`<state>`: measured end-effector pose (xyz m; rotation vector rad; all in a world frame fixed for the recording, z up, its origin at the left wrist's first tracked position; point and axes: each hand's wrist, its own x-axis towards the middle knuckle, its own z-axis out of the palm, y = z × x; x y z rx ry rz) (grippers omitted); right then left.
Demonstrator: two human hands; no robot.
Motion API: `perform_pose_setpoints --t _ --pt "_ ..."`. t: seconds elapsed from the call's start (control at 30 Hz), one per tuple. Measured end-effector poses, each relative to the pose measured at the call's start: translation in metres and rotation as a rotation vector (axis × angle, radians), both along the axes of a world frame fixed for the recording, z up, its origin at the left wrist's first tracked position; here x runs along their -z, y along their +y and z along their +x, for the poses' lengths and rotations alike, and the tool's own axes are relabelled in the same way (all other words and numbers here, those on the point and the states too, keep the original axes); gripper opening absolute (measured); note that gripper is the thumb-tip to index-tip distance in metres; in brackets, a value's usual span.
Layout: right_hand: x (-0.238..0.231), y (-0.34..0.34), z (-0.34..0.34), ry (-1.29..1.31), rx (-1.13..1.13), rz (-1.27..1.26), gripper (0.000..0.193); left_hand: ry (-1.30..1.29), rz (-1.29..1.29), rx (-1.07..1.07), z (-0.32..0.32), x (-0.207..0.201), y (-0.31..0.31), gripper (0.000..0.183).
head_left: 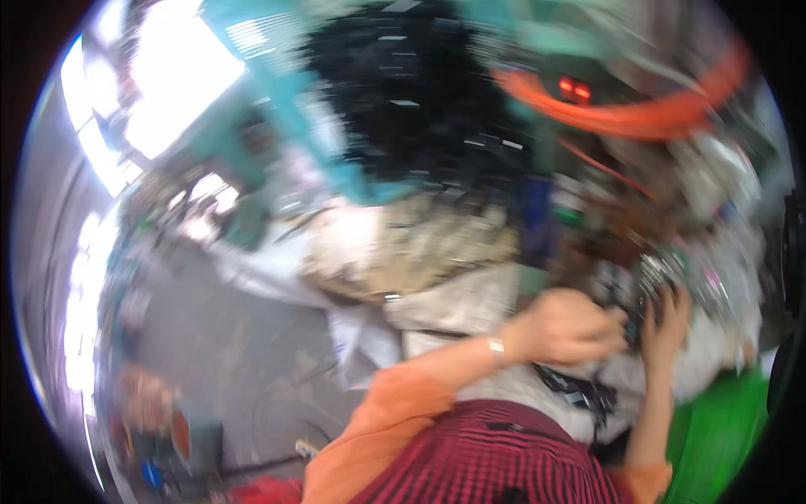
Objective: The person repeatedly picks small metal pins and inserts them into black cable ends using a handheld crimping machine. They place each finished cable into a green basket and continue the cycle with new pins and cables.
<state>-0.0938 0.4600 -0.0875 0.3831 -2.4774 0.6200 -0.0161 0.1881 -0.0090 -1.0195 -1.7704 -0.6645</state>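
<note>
Right hand [667, 323] spread at a dark, glinting item [659, 270], left hand [569, 328] curled nearby

Motion blur softens everything. The dark item lies at the right hand's fingertips, shiny and irregular in outline, beside crumpled clear plastic [724, 267] that catches the light. Limp, creased sacks fill the middle: a tan one [420, 256] and, nearer the body, an off-white one [457, 304]. Beyond them rises a shaggy heap of glossy black pieces [411, 92], with smooth teal material [277, 80] along its left side. A smooth orange band [604, 113] curves across the upper right; bright green material [718, 437] shows at lower right.

The left forearm slants in from an orange sleeve [390, 416], a pale band [496, 349] at the wrist. Its hand is bent into a loose fist; whether anything is inside, I cannot tell. The right forearm stands nearly upright, fingers apart and pointing away from the body; whether they grip the item, I cannot tell.
</note>
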Motion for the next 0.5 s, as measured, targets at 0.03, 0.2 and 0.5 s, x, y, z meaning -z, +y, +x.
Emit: perform_pose_setpoints --t 0.03,0.2,0.5 --pt "0.006 0.007 -0.006 -0.022 -0.007 0.100 0.032 -0.001 -0.009 0.015 -0.002 0.000 0.003 0.018" --pt "0.012 0.027 -0.042 -0.141 0.011 0.304 0.037 -0.127 0.104 -0.135 0.045 -0.005 0.002 0.025" --pt "0.006 0.028 -0.031 -0.077 0.148 0.316 0.027 -0.456 0.235 -0.902 0.034 -0.012 -0.165 0.009"
